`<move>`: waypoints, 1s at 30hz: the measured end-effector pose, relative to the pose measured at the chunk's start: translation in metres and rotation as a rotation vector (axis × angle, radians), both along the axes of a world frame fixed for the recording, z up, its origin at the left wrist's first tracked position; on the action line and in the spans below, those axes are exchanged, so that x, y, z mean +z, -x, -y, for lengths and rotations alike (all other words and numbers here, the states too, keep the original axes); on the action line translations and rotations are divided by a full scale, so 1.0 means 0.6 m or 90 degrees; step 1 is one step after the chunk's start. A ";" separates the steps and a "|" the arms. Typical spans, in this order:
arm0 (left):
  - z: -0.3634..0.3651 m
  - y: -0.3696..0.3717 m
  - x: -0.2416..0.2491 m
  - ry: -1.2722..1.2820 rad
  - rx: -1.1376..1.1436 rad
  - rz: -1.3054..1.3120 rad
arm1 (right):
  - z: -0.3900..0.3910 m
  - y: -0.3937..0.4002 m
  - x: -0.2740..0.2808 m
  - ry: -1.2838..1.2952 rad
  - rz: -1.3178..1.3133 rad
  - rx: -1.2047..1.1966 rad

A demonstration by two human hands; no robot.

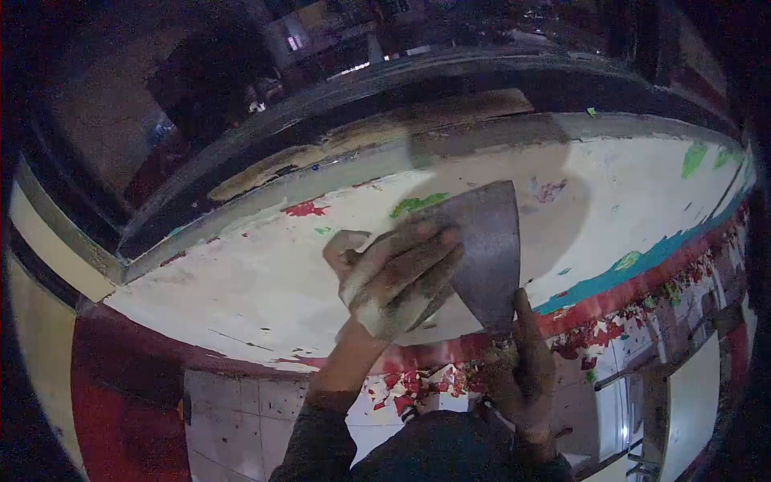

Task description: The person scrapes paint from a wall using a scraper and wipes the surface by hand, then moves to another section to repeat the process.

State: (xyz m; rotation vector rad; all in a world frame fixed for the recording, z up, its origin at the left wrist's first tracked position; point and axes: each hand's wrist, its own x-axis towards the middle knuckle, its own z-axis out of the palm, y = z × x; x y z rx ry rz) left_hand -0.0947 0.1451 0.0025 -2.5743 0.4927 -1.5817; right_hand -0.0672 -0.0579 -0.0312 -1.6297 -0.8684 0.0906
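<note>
The right hand [532,373] is gripping the scraper [494,249] by its handle, above the ledge [241,293]. The left hand [401,277] is lying against it, fingers extended (pinching or merely touching, I cannot tell), probably wiping it; the next move is likely calling for care around the edge. Beyond, green paint [419,204] is clinging.

No readable text, labels, numbers, signs

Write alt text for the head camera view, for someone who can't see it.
A right hand holds a wide scraper; the blurred left hand overlaps its blade. Behind them, a white ledge shows red, green and teal paint patches.
</note>
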 end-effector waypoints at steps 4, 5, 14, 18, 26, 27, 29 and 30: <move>-0.009 -0.013 -0.039 0.120 0.079 0.025 | -0.005 -0.010 -0.021 -0.033 -0.024 0.040; -0.004 -0.006 -0.038 0.114 0.095 0.022 | -0.007 0.002 -0.003 0.022 -0.137 0.067; 0.017 0.015 -0.005 0.054 0.113 0.043 | -0.008 0.001 -0.012 0.003 -0.026 0.072; 0.011 0.016 0.010 0.063 0.136 0.079 | -0.016 -0.002 0.006 0.072 -0.221 0.173; 0.012 0.021 0.007 0.040 0.152 0.077 | -0.023 0.008 -0.018 -0.039 -0.085 0.103; 0.015 0.021 0.007 0.041 0.141 0.087 | -0.023 0.010 -0.016 -0.027 -0.081 0.101; 0.014 0.015 0.009 0.065 0.120 0.117 | -0.017 0.012 0.001 -0.010 -0.140 0.106; 0.012 0.009 0.005 0.093 0.112 0.138 | -0.015 0.011 0.007 0.002 -0.168 0.107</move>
